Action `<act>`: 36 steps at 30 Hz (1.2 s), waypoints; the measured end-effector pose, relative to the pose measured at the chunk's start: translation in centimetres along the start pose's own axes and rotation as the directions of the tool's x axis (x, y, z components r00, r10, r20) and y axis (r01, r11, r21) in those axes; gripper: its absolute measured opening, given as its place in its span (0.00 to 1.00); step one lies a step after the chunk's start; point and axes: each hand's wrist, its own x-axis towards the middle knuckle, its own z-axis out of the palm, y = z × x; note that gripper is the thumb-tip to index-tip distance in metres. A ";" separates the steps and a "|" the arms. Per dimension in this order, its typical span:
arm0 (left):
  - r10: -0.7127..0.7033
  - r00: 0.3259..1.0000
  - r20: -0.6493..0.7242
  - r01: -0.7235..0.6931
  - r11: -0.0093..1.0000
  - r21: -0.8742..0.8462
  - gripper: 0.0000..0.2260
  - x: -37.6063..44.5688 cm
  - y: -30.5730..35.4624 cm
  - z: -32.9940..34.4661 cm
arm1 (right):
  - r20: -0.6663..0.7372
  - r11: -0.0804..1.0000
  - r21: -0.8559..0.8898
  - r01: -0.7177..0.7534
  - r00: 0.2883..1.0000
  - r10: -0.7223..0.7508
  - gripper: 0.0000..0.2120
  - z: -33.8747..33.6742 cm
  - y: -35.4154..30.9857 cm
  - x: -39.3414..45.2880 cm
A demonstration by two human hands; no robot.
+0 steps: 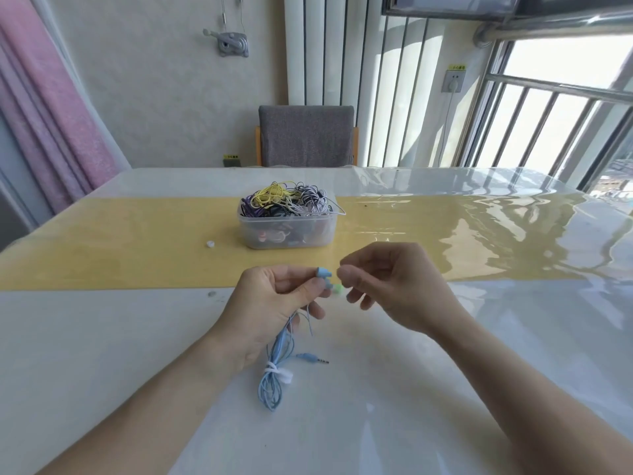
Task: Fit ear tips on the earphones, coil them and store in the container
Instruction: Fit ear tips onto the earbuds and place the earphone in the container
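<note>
While the left hand (270,303) pinches a blue earbud (323,273) near the middle of the frame, the right hand (387,286) pinches something small beside it, maybe a pale green ear tip (337,289), but it is too blurry to be sure. The two hands are close together, almost touching. This looks like the step of fitting the tip, with coiling and storing not yet done. Next, the tip's hole likely needs to line up with the bud's nozzle and be pushed on. The bud points right, toward the other hand. Its blue cable (274,378) hangs down toward the bottom of the frame, tied with a white strap (279,373), and the plug (313,358) points right. The full container (287,231) sits further up, on the table (137,337).
</note>
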 end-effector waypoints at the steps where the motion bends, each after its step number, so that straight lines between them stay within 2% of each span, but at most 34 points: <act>1: -0.018 1.000 -0.012 0.017 0.999 -0.031 0.07 0.1 0.0 0.0 | -0.050 0.998 -0.067 0.010 0.999 -0.014 0.02 -0.5 0.3 0.3; 3: -0.060 0.998 -0.018 0.058 0.995 -0.077 0.06 0.1 0.0 -0.1 | -0.115 0.963 -0.269 -0.002 0.993 -0.030 0.06 -1.2 1.1 1.0; 6: -0.123 0.992 0.003 0.123 0.989 -0.088 0.06 0.1 0.0 -0.1 | -0.071 0.901 -0.433 -0.009 0.997 -0.024 0.08 -1.1 1.9 1.4; 11: -0.162 0.987 0.016 0.163 0.980 -0.111 0.07 0.1 -0.1 -0.1 | 0.099 0.826 -0.553 0.109 0.993 -0.064 0.07 0.6 2.4 2.1; 15: -0.180 0.983 0.033 0.183 0.975 -0.123 0.07 0.0 0.0 0.0 | 0.108 0.815 -0.564 0.136 0.990 -0.090 0.05 1.4 2.7 2.5; 18: -0.211 0.977 0.038 0.214 0.963 -0.163 0.07 0.2 0.2 0.1 | 0.016 0.889 -0.449 0.095 0.995 -0.098 0.03 1.4 2.4 2.1; 21: -0.229 0.972 0.051 0.235 0.953 -0.193 0.08 0.4 0.1 0.0 | -0.052 0.996 -0.093 0.001 0.999 -0.006 0.02 1.3 1.6 1.3; 24: -0.208 0.976 0.069 0.217 0.960 -0.177 0.09 0.4 -0.1 -0.1 | -0.041 0.990 0.135 -0.028 0.999 0.034 0.03 1.3 0.7 0.6; 29: -0.161 0.985 0.058 0.168 0.972 -0.167 0.08 0.5 -0.4 0.1 | 0.056 0.978 0.197 -0.074 0.996 0.064 0.06 1.3 0.1 0.0; 34: -0.105 0.993 0.052 0.112 0.977 -0.181 0.08 0.6 -0.6 -0.2 | 0.048 0.964 0.239 -0.119 0.993 0.110 0.20 1.4 0.0 -0.4; 36: -0.084 0.994 0.075 0.095 0.982 -0.165 0.08 0.6 -0.7 -0.3 | 0.038 0.967 0.234 -0.103 0.995 0.096 0.18 1.6 -0.1 -0.5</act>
